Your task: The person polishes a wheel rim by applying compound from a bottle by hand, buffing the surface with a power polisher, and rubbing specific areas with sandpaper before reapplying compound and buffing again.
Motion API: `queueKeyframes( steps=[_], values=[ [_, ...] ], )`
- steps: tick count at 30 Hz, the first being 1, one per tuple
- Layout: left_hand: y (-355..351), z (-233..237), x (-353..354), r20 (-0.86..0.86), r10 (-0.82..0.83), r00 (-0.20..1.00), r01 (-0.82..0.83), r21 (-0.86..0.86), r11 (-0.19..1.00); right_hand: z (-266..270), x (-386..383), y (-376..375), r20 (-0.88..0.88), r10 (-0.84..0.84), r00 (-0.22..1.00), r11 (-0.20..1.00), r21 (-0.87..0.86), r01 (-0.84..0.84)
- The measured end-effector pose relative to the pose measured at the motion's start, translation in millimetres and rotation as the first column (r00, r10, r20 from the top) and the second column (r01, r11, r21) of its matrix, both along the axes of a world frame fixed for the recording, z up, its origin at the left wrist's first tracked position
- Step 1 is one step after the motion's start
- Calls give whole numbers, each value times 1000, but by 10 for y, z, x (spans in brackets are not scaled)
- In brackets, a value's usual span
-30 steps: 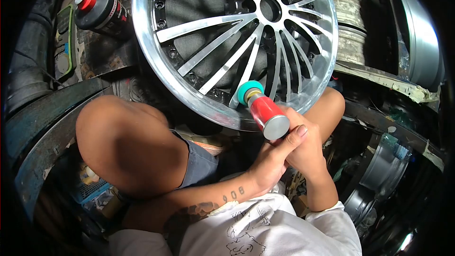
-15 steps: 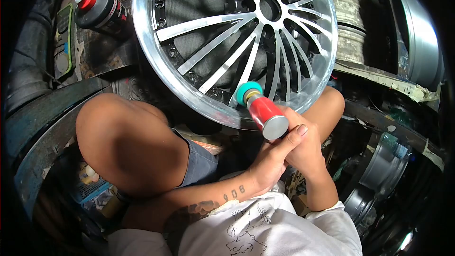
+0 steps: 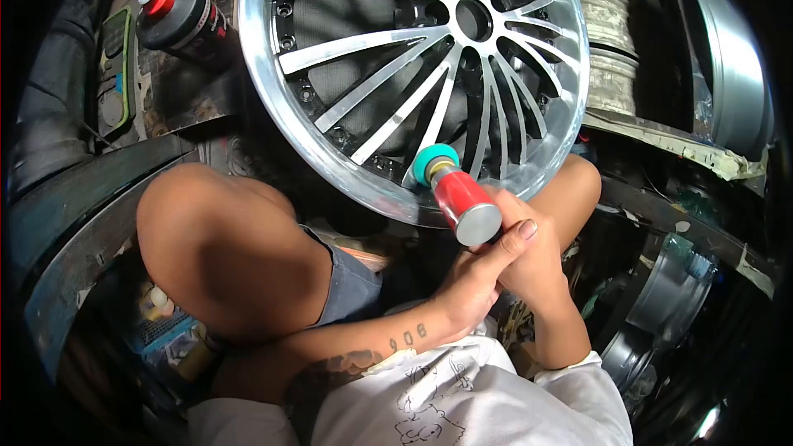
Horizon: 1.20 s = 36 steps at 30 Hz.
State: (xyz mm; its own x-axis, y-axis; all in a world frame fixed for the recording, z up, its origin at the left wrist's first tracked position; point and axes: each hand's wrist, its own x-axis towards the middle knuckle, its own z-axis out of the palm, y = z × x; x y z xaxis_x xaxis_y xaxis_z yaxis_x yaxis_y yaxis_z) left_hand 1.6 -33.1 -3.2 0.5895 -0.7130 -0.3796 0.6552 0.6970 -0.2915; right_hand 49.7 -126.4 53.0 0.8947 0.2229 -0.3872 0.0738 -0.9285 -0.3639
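Note:
A small red air polisher (image 3: 462, 198) with a teal pad (image 3: 435, 161) rests against the inner lip of a multi-spoke alloy wheel (image 3: 388, 128), near the lower spoke ends. My right hand (image 3: 533, 260) is closed around the polisher's body behind its silver end cap. My left hand (image 3: 469, 293) is clasped against the right one beneath the tool, its thumb lying across my right hand. Most of the left fingers are hidden under the polisher. The wheel stands tilted in front of my knees, with bright spokes and black gaps.
A black bottle with a red cap (image 3: 175, 12) stands on a rusty metal surface at the left, beside a green-edged tray (image 3: 124, 74). More wheels are stacked at the right (image 3: 607, 49), and a silver rim (image 3: 735, 66) stands beyond. My bare knees (image 3: 223, 239) flank the work.
The wheel and the bottle have shifted slightly to the right in view. Both hands and the polisher keep nearly the same place and grip.

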Motion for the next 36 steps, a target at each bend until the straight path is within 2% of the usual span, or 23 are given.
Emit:
queueKeyframes(
  steps=[3,7,9,11,13,15,16,18,19,20,21,22,23,24,25,26,28,30,32,35,36],
  values=[
    [-215,-79,-106,-54,197,979,-193,75,978,-4,-11,-22,-25,6,1000,1000,15,-5],
    [-125,-83,-100,43,4,999,-3,-11,1000,-8,-73,-47,13,-94,995,995,44,93],
    [-64,-58,-73,97,-90,991,94,-45,995,49,-111,-72,66,-55,996,998,20,54],
    [-39,34,-62,289,22,957,-60,124,990,132,-159,-119,134,27,991,1000,3,-28],
    [-25,105,-48,480,97,872,-245,256,935,209,-190,-239,114,-51,992,981,194,28],
    [-15,74,28,591,100,800,-317,275,907,273,-200,-431,88,-95,992,916,397,52],
    [-8,66,56,646,95,757,-351,281,893,386,-89,-453,111,34,993,902,425,-78],
    [10,110,49,519,18,854,-200,295,934,222,9,-807,43,-121,992,627,778,43],
    [14,139,44,484,78,872,-203,212,956,135,76,-824,-62,-368,928,547,793,270],
    [17,157,40,444,131,887,-207,128,970,48,152,-807,-168,-585,793,409,783,468],
    [11,56,5,709,-23,705,-213,243,946,-52,245,-753,-25,-500,866,676,614,408],
    [77,87,-13,713,-90,696,-91,213,973,-303,420,-730,-8,-235,972,832,516,205],
    [125,123,6,792,-71,607,-196,235,952,-354,356,-637,-49,-131,990,897,420,139],
    [155,142,15,858,-61,510,-301,244,922,-463,363,-482,-40,7,999,901,433,11],
    [83,140,-38,844,-4,536,-321,209,924,-476,327,-286,-16,65,998,957,284,-58],
    [59,102,-80,864,-5,504,-343,205,917,-516,305,-200,-10,106,994,972,214,-101],
    [71,89,-57,901,-3,435,-390,191,901,-533,270,-83,-21,131,991,977,172,-125],
    [43,51,-30,944,3,330,-551,190,813,-576,247,-80,-13,159,987,971,182,-154],
    [38,52,-48,942,-31,335,-554,223,802,-604,219,-103,11,170,985,967,191,-169],
    [-48,17,-136,878,-16,479,-414,242,877,-638,160,-82,28,133,991,970,200,-136],
    [-21,37,-121,889,-45,457,-418,259,871,-641,147,-83,32,122,992,972,199,-126]
  ],
)
